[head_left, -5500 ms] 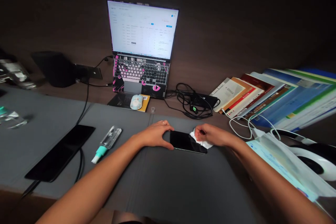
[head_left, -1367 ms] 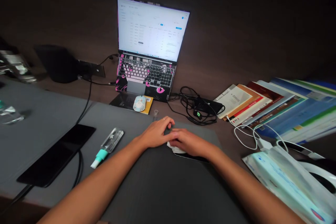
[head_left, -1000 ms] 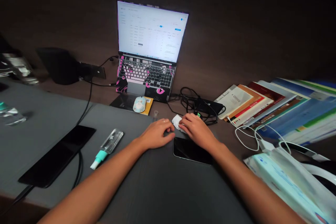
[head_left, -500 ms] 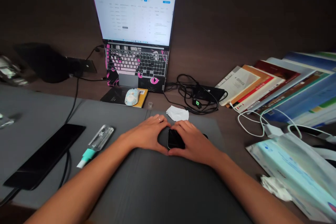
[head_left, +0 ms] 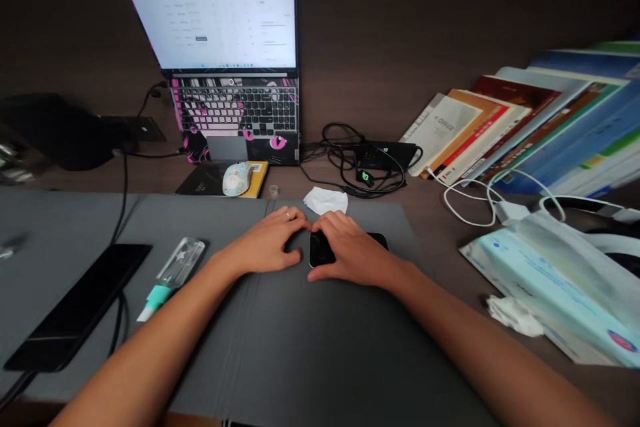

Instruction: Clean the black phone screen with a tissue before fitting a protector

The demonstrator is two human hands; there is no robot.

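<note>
A black smartphone (head_left: 321,250) lies flat on the grey desk mat (head_left: 295,360), with its long side running left to right. My right hand (head_left: 353,250) arches over it, thumb at the near edge and fingers at the far edge, hiding its middle. Just left of the phone rests my left hand (head_left: 270,240), a ring on one finger. Its thumb and fingers are apart with nothing between them, and its fingertips come close to the phone's far left corner. Whether they touch it I cannot tell. Behind the hands lies a white piece of paper or tissue (head_left: 326,201).
A laptop (head_left: 235,113), a mouse (head_left: 237,179) and a tangle of black cables (head_left: 345,167) stand at the back. To the left lie a large black device (head_left: 80,307) and a spray bottle (head_left: 180,263). Books (head_left: 465,140) and a tissue pack (head_left: 545,287) fill the right.
My left thumb has drawn away from my right thumb and the phone's near left corner, widening the gap. My right hand stays over the phone. The view has shifted a little.
</note>
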